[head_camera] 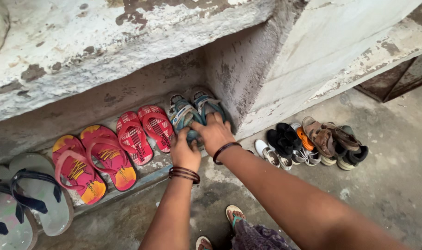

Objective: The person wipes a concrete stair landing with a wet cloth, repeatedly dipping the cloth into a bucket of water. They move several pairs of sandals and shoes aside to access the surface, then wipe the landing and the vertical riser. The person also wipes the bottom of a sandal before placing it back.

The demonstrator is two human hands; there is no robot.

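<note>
Peeling whitewashed concrete walls (127, 41) rise over a low ledge (141, 178) set into a recess, with a stained grey concrete floor (387, 185) spreading below and to the right. Both hands meet at the right end of that ledge, on a pair of teal and grey strapped sandals (195, 113) that lie side by side with their toes towards the wall, tucked into the corner of the recess. The left hand (185, 153), with dark bangles at the wrist, rests over the heel end of the left sandal; its fingers are curled downward, but how firm the grip is cannot be told. The right hand (215, 134), wearing a dark bangle, lies palm down across the heel ends of the pair, fingers bent over them and touching the left hand.

Just left of the sandals on the ledge lies a pair of red patterned rubber flip-flops (144, 132), then a pair of pink and yellow flip-flops (93, 164), then large grey flip-flops with dark blue straps (26, 196) at the left edge. On the floor to the right, against the wall base, stands a cluster of shoes: white and black sneakers (280, 143) and brown strapped sandals (324, 136). The person's own sandalled feet (232, 215) show at the bottom.
</note>
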